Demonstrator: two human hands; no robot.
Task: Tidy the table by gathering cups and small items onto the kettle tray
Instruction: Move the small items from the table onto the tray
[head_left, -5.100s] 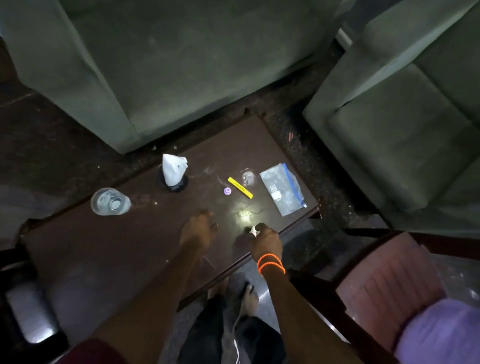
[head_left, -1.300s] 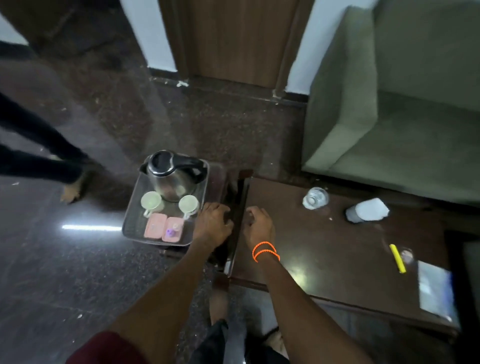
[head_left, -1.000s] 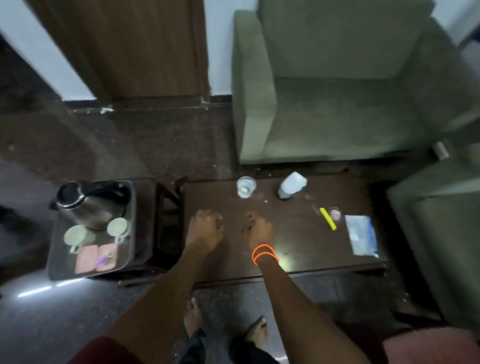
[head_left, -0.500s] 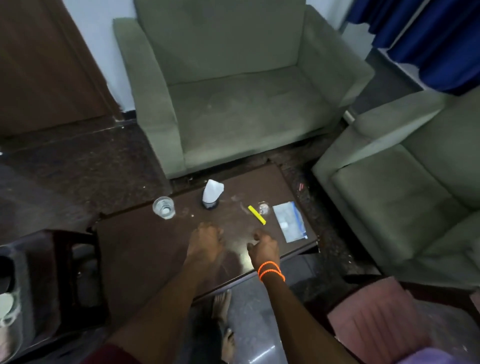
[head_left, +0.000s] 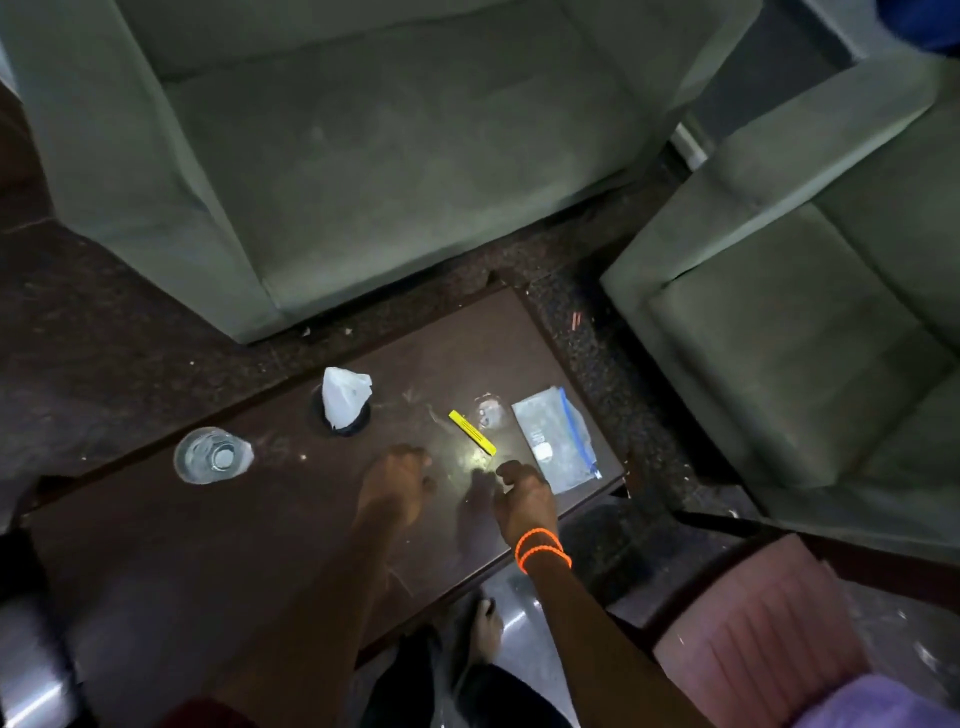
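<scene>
1. At the left of the frame, a clear glass (head_left: 213, 456) stands on the dark table (head_left: 156, 545), well apart from both hands. It is a cup the task wants moved. The kettle tray is not in view here, so I judge any carry will mean turning away from the table.

2. Just right of the glass, a white tissue (head_left: 344, 396) stands up out of a dark round holder (head_left: 340, 422), near the table's far edge.

3. The left hand (head_left: 395, 488) hovers low over the middle of the table, back of the hand up, fingers loosely bent and holding nothing. Whether it touches the surface I cannot tell. Its forearm runs down to the bottom edge of the frame.

4. The yellow stick (head_left: 471, 439) lies flat and slanted, just beyond both hands. This seems the likely next pick. It is thin and flat on a hard top, so pinching it across its short width with fingertips should work better than scooping.

5. A small clear object (head_left: 489, 411) sits just beside the stick's far end; what it is I cannot tell.

6. The right hand (head_left: 522, 496), orange bands (head_left: 543, 550) at the wrist, has curled fingers pointing toward the stick and grips nothing.

7. A clear zip bag (head_left: 558, 439) with a blue strip lies flat near the table's right edge, beside the right hand.
</scene>
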